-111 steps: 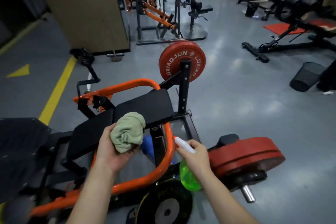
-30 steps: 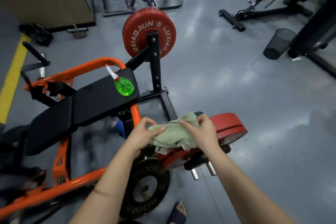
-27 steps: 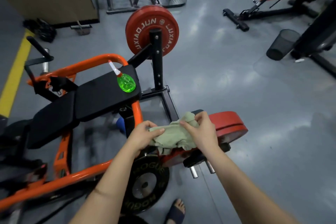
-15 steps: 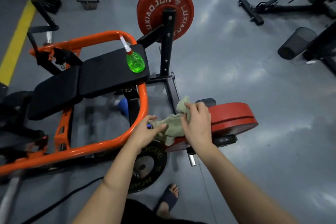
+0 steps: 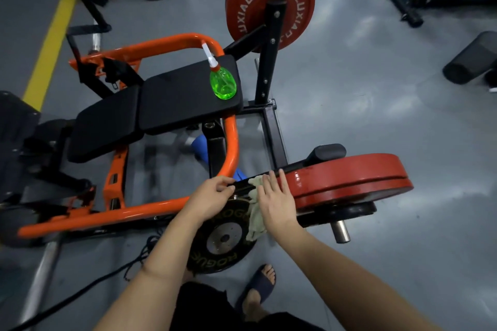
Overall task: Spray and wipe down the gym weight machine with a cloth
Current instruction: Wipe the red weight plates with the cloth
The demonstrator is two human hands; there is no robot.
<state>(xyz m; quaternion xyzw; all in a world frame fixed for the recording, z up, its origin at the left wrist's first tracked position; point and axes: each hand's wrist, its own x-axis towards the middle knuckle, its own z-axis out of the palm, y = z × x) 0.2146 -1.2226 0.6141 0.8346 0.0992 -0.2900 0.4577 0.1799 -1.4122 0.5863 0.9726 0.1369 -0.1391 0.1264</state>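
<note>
Nearest to the camera, a foot in a dark sandal (image 5: 257,287) stands on the grey floor (image 5: 376,121). Just beyond it a black plate (image 5: 223,240) with yellow letters leans at the weight machine (image 5: 231,142).

The right hand (image 5: 277,204) lies flat on the cloth (image 5: 255,223), its fingers (image 5: 282,181) straight and a little spread. It presses the pale green cloth on the black arm (image 5: 242,185) of the machine, just beside the two red plates (image 5: 349,183). One end of the cloth hangs down under the palm.

The left hand (image 5: 212,196) is to the left, with thumb and curled fingers pinching the edge of the same black arm. It does not touch the cloth.

Farther away, the spray bottle (image 5: 222,83), green with a white nozzle, rests on the black seat pad (image 5: 183,99), near its far right corner, well apart from both hands. Behind it another red plate (image 5: 269,0) stands upright on a black post. A yellow line (image 5: 51,43) runs along the floor at the far left.
</note>
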